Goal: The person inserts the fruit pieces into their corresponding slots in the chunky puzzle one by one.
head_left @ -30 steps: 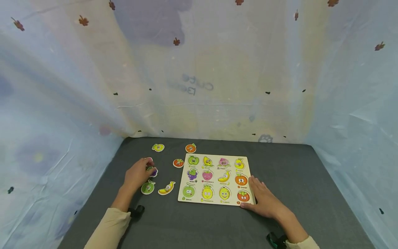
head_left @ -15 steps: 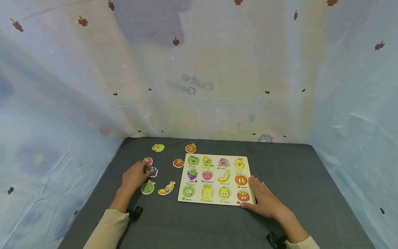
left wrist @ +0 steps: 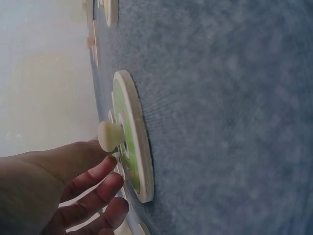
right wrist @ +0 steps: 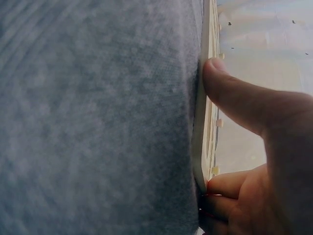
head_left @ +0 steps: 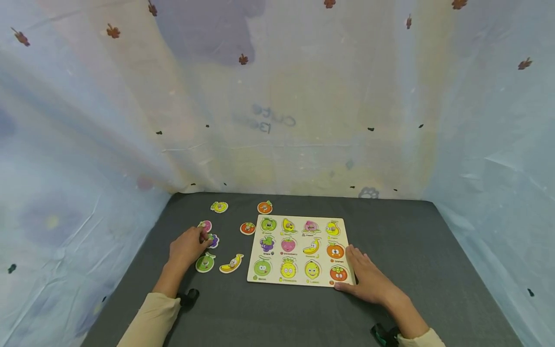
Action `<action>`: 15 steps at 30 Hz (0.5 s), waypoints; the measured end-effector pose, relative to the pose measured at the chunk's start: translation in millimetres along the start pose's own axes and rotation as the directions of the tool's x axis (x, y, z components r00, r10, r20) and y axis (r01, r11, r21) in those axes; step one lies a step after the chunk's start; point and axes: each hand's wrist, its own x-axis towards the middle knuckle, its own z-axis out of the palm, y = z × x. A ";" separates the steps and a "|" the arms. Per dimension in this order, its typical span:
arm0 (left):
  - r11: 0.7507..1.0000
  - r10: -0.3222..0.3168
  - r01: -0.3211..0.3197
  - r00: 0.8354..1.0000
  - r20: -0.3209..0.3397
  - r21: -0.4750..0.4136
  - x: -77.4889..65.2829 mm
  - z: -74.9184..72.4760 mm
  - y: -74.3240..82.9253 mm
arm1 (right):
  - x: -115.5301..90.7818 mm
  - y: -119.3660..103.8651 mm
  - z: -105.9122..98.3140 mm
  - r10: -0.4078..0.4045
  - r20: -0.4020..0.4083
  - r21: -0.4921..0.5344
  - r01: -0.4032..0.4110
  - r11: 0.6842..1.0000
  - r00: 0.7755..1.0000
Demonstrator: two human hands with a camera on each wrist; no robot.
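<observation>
My left hand (head_left: 187, 248) is over the loose fruit pieces on the left, its fingertips between a pink piece (head_left: 206, 224) and a purple grape piece (head_left: 214, 241). Whether they pinch a piece is hidden. Close to the camera in the left wrist view, a green melon piece (left wrist: 131, 142) with a round knob (left wrist: 110, 136) partly covers the thumb and index fingertips; the other fingers are loosely bent. Fingers extended, my right hand (head_left: 368, 277) rests against the right edge of the fruit puzzle board (head_left: 277, 281), the thumb at its near corner.
A banana piece (head_left: 231, 263) lies between the melon piece and the board. Farther back are a tomato piece (head_left: 247, 228), an orange piece (head_left: 265, 207) and a yellow piece (head_left: 219, 207). Everything lies on a dark grey cloth (head_left: 277, 318), with a patterned curtain (head_left: 303, 96) behind.
My left hand has drawn back slightly to the left, so the pink piece shows more. The right hand and the board stay where they were; the head view has shifted a little.
</observation>
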 end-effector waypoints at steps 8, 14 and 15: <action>1.000 -0.017 0.017 1.000 0.001 -0.001 -0.3 1.5 0.5 | 1.3 -0.3 0.4 0.006 0.014 0.013 -0.006 1.000 1.000; 1.000 -0.006 0.006 1.000 0.004 -0.006 1.6 1.9 -0.4 | 1.4 0.0 0.0 0.009 0.015 0.003 -0.009 1.000 1.000; 1.000 -0.003 0.003 1.000 0.004 -0.007 2.0 2.3 -0.8 | 1.2 0.3 0.0 0.008 0.013 0.001 -0.008 1.000 1.000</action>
